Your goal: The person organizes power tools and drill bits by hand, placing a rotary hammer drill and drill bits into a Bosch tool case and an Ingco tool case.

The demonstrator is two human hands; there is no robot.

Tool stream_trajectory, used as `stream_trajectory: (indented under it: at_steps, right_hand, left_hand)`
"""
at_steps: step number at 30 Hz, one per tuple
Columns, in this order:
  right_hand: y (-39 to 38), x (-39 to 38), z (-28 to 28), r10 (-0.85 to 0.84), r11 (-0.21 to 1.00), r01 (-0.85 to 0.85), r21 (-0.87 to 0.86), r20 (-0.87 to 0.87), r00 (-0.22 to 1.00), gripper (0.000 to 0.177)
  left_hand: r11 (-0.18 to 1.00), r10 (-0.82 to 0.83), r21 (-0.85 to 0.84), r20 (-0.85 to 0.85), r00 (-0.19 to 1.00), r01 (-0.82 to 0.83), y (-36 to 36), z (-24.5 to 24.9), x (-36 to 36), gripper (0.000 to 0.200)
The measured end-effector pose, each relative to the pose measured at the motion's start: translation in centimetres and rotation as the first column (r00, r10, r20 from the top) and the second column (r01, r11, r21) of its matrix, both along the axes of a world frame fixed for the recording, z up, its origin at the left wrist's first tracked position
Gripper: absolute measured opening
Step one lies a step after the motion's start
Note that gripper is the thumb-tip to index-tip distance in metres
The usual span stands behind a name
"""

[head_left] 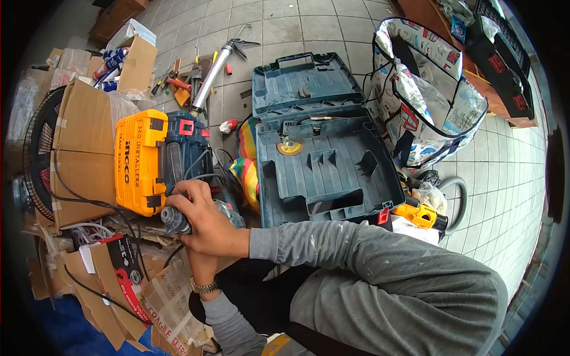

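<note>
A dusty grey power tool [176, 220] lies in front of me on the left, its round front end pointing left. My right hand [205, 216] is closed around it from above, the grey sleeve reaching in from the right. My left hand [203, 261], with a metal watch on its wrist, comes up from below. It meets the tool beneath my right hand, and its fingers are hidden. Just behind them stand a yellow INGCO case [140, 160] and a dark blue case [187, 145]. To the right lies an open tool case [332, 166] with a yellow cutting disc [290, 147] inside.
A caulking gun [217, 74] and loose hand tools lie on the tiles behind. Cardboard boxes [86, 142] and a fan [38, 154] crowd the left. A patterned bag [424, 101] stands right, near a yellow-black tool [418, 213] and grey hose [462, 202]. Cables cross the left side.
</note>
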State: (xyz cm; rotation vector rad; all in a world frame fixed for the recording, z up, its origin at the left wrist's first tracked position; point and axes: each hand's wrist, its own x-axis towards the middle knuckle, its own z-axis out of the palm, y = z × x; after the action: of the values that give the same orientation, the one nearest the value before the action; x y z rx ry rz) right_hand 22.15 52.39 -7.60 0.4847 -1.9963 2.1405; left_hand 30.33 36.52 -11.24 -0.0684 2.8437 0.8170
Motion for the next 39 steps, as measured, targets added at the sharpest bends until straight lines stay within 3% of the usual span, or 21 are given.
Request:
stream_trajectory:
  at_steps: [3, 7, 8, 9, 10, 12, 13, 14, 15, 17, 21, 24, 28, 30, 31, 33, 34, 35, 39]
  right_hand:
    - [0.0, -1.3, -0.9, -0.023, 0.999, 0.025, -0.023, 0.083, 0.996, 0.074]
    - [2.4, -2.5, -2.4, 0.045, 0.999, -0.045, -0.003, 0.032, 0.998, 0.077]
    - [4.4, -3.5, -3.1, 0.171, 0.984, -0.173, -0.035, -0.035, 0.985, 0.082]
    - [6.5, -4.5, -3.9, 0.305, 0.947, -0.302, -0.113, 0.017, 0.952, 0.078]
    - [8.6, -5.9, -5.3, 0.25, 0.967, -0.251, -0.053, -0.022, 0.968, 0.056]
    - [13.8, -9.0, -10.0, 0.02, 0.978, -0.06, 0.2, 0.199, 0.98, 0.014]
    - [17.3, -10.7, -11.6, -0.158, 0.857, 0.073, 0.51, 0.125, 0.979, 0.013]
    - [20.4, -12.1, -14.9, -0.218, 0.704, 0.158, 0.692, 0.0, 0.976, 0.016]
    - [22.9, -12.9, -17.4, -0.308, 0.522, 0.134, 0.842, 0.04, 0.95, 0.016]
    - [27.2, -14.0, -22.8, -0.176, 0.283, 0.009, 0.959, 0.043, 0.983, 0.018]
    - [27.3, -13.8, -22.7, -0.109, 0.222, -0.041, 0.974, 0.067, 0.992, 0.021]
    - [27.7, -13.7, -22.9, -0.227, 0.099, -0.085, 0.992, 0.105, 0.968, 0.028]
    - [28.3, -13.4, -22.5, -0.201, 0.134, 0.088, 0.987, -0.06, 0.978, 0.031]
    - [28.9, -13.9, -21.2, -0.201, 0.231, -0.088, 0.969, 0.136, 0.97, 0.026]
    - [29.5, -14.3, -20.6, -0.191, 0.22, -0.083, 0.972, 0.126, 0.973, 0.026]
    - [30.7, -15.2, -19.4, -0.37, 0.617, 0.131, 0.776, 0.138, 0.919, 0.019]
    - [31.0, -15.5, -17.9, -0.277, 0.885, 0.117, 0.45, 0.307, 0.911, 0.017]
    - [31.2, -15.9, -16.1, -0.114, 0.993, 0.106, 0.042, 0.429, 0.896, 0.016]
    - [29.3, -14.0, -5.5, 0.19, 0.892, 0.007, -0.452, 0.39, 0.901, 0.019]
  left_hand:
    - [0.999, 0.044, 0.032, -0.087, 0.995, -0.041, 0.4, -2.9, -1.1, 0.093]
    - [0.991, 0.128, 0.074, -0.211, 0.969, -0.115, 2.7, -4.1, -2.8, 0.099]
    - [0.948, 0.238, 0.255, -0.177, 0.955, -0.189, 4.0, -3.2, -3.3, 0.099]
    - [0.868, 0.339, 0.423, -0.125, 0.932, -0.259, 5.3, -2.3, -3.8, 0.099]
    - [0.793, 0.377, 0.548, -0.098, 0.921, -0.266, 6.6, -1.9, -4.3, 0.101]
    - [0.813, 0.392, 0.511, -0.128, 0.911, -0.278, 6.1, -1.8, -4.2, 0.1]
    - [0.835, 0.391, 0.472, -0.15, 0.908, -0.281, 5.8, -1.7, -3.9, 0.1]
    - [0.797, 0.424, 0.516, -0.105, 0.899, -0.315, 5.4, -1.7, -3.8, 0.108]
    - [0.796, 0.425, 0.518, -0.107, 0.899, -0.315, 5.0, -1.8, -3.7, 0.108]
    - [0.74, 0.486, 0.57, -0.087, 0.869, -0.357, 4.7, -1.6, -3.3, 0.099]
    - [0.695, 0.528, 0.614, -0.082, 0.845, -0.374, 5.3, -0.2, -2.1, 0.098]
    - [0.638, 0.572, 0.672, -0.087, 0.816, -0.376, 5.8, 0.4, -0.6, 0.098]
    - [0.555, 0.614, 0.748, -0.073, 0.786, -0.364, 6.8, 1.1, 1.5, 0.097]
    - [0.559, 0.619, 0.751, -0.097, 0.78, -0.35, 7.1, 1.3, 2.6, 0.097]
    - [0.573, 0.614, 0.749, -0.126, 0.779, -0.331, 7.3, 1.3, 3.0, 0.097]
    - [0.603, 0.626, 0.724, -0.168, 0.762, -0.335, 7.8, 1.1, 3.7, 0.097]
    - [0.642, 0.625, 0.686, -0.208, 0.752, -0.343, 8.0, 1.0, 4.0, 0.098]
    - [0.632, 0.643, 0.691, -0.213, 0.736, -0.352, 8.1, 0.9, 4.2, 0.098]
    - [0.632, 0.606, 0.707, -0.194, 0.772, -0.318, 8.9, 1.2, 4.2, 0.098]
